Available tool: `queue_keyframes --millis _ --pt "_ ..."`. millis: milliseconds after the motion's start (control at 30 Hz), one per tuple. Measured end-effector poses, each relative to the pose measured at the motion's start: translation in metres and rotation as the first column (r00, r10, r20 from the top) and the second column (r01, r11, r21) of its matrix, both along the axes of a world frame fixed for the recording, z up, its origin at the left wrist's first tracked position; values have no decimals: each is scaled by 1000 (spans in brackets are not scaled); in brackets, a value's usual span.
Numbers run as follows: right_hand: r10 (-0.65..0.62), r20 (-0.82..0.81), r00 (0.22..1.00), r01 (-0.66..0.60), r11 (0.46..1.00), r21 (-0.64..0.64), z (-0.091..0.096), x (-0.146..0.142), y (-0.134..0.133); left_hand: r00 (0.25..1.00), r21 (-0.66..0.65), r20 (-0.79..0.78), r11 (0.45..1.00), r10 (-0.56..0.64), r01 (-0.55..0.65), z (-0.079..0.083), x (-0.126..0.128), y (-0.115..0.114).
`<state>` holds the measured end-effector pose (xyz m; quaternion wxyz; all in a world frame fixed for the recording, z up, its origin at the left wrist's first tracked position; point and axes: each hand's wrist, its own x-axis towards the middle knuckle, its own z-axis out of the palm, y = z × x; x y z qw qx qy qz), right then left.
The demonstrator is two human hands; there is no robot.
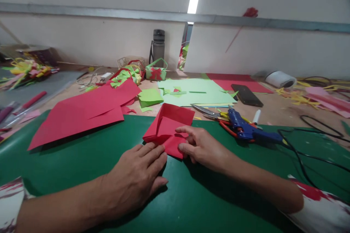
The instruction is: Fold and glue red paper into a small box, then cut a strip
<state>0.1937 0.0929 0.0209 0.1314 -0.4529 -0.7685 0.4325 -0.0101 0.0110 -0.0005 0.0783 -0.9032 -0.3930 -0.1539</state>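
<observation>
A partly folded red paper box point(179, 114) lies on the green mat in front of me, its back and left walls standing up. My left hand point(140, 174) rests flat with its fingers stretched out, the fingertips touching the box's near left edge. At the box's near right side, my right hand point(201, 145) pinches a flap between thumb and forefinger. Behind the box is a small square of light green paper point(150, 96). Large red paper sheets point(82, 114) lie to the left.
A blue glue gun point(242, 125) with a black cable lies at right, beside scissors point(206, 111). Farther back are pale green sheets point(197, 94), a dark phone point(246, 94), a small green paper basket point(156, 71) and a grey bottle point(158, 49). A white wall closes off the back.
</observation>
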Motion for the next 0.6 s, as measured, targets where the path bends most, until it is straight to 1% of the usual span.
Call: queue_keyframes --millis 67,167,267,333,367,400,433,467,500,567,600 --pt "5 52 999 -9 997 81 1 2 0 999 -95 -35 995 12 -15 3 0 -2" --pt "-6 164 986 -35 968 247 3 5 -1 997 -209 -69 977 22 -36 5 -1 -3" --pt "-13 254 967 -71 945 319 3 6 -2 997 -277 -74 959 35 -54 4 1 -2" --pt "-1 293 956 -109 927 360 0 8 -4 996 -303 -69 951 49 -68 3 3 -1" --pt "8 310 951 -136 909 394 -3 9 -5 996 -312 -67 947 55 -73 3 4 -1" --pt "16 320 947 -165 879 447 -5 11 -7 996 -319 -68 944 59 -77 3 5 0" --pt "26 322 946 -200 831 519 -8 13 -8 996 -326 -70 942 60 -80 3 5 0" --pt "47 320 946 -241 761 603 -10 16 -9 995 -330 -75 940 64 -85 4 6 0" --pt "85 319 944 -291 668 685 -12 20 -11 995 -334 -80 938 67 -90 4 7 0" --pt "209 344 915 -402 437 805 -12 26 -13 994 -334 -80 938 69 -92 5 8 0" --pt "270 374 887 -450 327 831 -11 29 -13 995 -332 -77 939 71 -93 5 8 0"
